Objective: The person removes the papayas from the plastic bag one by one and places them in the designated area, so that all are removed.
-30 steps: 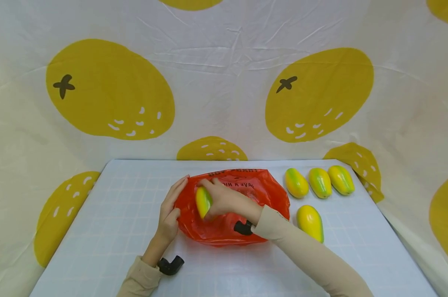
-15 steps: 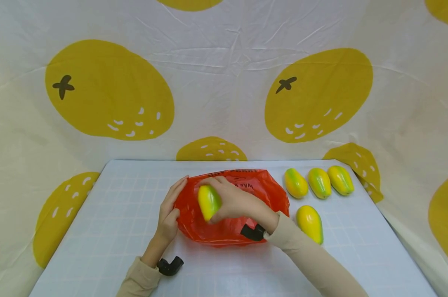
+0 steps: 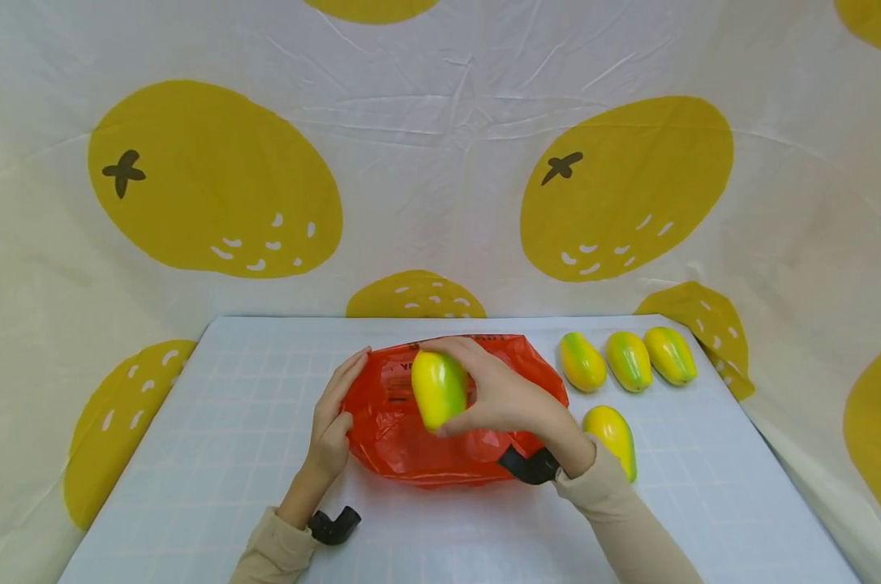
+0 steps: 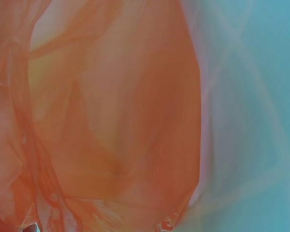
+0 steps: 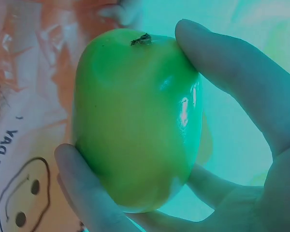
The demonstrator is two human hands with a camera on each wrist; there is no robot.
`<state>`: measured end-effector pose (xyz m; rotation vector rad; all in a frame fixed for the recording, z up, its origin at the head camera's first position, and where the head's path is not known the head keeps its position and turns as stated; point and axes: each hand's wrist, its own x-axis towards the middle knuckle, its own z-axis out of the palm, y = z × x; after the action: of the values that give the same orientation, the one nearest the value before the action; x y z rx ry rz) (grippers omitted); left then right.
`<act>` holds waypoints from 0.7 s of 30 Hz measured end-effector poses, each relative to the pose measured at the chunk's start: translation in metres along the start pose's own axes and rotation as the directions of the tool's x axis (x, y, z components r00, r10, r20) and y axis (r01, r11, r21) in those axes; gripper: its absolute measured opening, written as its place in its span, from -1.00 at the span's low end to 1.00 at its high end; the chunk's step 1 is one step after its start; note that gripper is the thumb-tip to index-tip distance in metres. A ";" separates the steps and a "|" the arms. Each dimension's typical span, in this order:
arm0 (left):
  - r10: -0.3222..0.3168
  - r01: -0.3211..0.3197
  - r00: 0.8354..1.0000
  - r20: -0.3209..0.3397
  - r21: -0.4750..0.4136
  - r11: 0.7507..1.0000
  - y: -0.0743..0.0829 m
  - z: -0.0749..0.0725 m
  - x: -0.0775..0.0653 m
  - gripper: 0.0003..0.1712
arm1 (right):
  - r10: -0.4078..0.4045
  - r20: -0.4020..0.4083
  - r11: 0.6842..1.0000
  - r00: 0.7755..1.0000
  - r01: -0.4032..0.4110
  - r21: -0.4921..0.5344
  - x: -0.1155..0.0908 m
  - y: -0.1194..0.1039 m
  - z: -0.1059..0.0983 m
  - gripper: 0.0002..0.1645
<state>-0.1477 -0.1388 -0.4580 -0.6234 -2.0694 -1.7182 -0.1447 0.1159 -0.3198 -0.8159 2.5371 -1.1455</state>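
Observation:
My right hand [image 3: 509, 397] grips a glossy yellow-green papaya [image 3: 436, 389] above a red plastic bag [image 3: 393, 446]. In the right wrist view the thumb and fingers curl round the papaya [image 5: 135, 121], whose dark stem scar faces up. The bag lies with its mouth spread wide in the middle of the table. At its left edge, my left hand [image 3: 333, 422] holds the rim between thumb and fingers. Bag film [image 4: 135, 121] fills most of the left wrist view, where that hand is hidden.
Three more papayas [image 3: 582, 362] lie in a row at the back right of the table [image 3: 265, 389]. A single papaya [image 3: 612, 438] rests nearer, partly behind the right forearm. Behind the table hangs a white cloth [image 3: 433, 162] printed with yellow fruit.
My right hand has lifted the papaya up from inside the bag and carried it to the right. My left hand has stayed at the bag's left edge.

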 end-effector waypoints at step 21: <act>0.040 -0.039 0.999 0.003 -0.028 0.999 -0.003 0.001 -0.001 0.00 | 0.041 0.020 0.925 0.999 -0.045 0.377 -0.053 0.015 -0.043 0.17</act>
<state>-0.1487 -0.1379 -0.4615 -0.6718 -2.0248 -1.7284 -0.1254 0.1812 -0.3030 -0.6600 2.2030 -1.5422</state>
